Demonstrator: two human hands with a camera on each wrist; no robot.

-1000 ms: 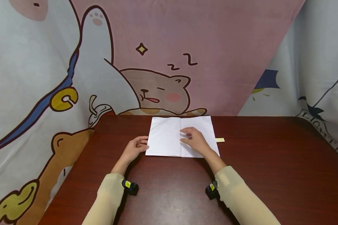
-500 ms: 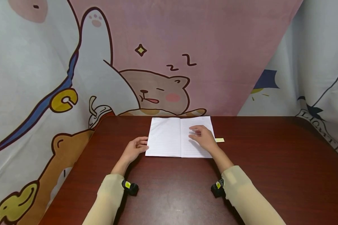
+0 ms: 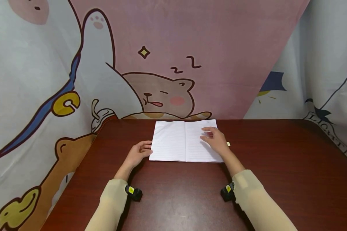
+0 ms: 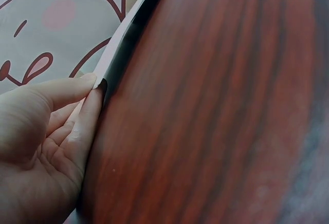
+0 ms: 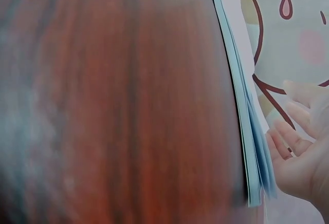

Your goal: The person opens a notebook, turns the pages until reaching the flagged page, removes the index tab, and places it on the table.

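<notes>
An open notebook (image 3: 168,141) with ruled white pages lies near the table's far edge. My left hand (image 3: 135,155) is at its left margin; in the left wrist view the thumb and a finger pinch the notebook's edge (image 4: 114,54). Over the right page is my right hand (image 3: 216,141), fingers loosely bent and holding nothing. The right wrist view shows those fingers (image 5: 295,139) spread beside the page edges (image 5: 250,131), some of which stand slightly apart. A pale yellow tab (image 3: 228,144) sticks out at the right margin, partly covered by the right hand.
The notebook rests on a dark reddish-brown table (image 3: 173,192). Behind the table hangs a cloth (image 3: 219,57) printed with cartoon animals. Each wrist wears a small black camera, one at the left cuff (image 3: 136,194) and one at the right (image 3: 227,193).
My right hand has moved rightward across the right page, from near the centre fold toward the outer margin, and now covers most of the yellow tab. The left hand stays at the left edge.
</notes>
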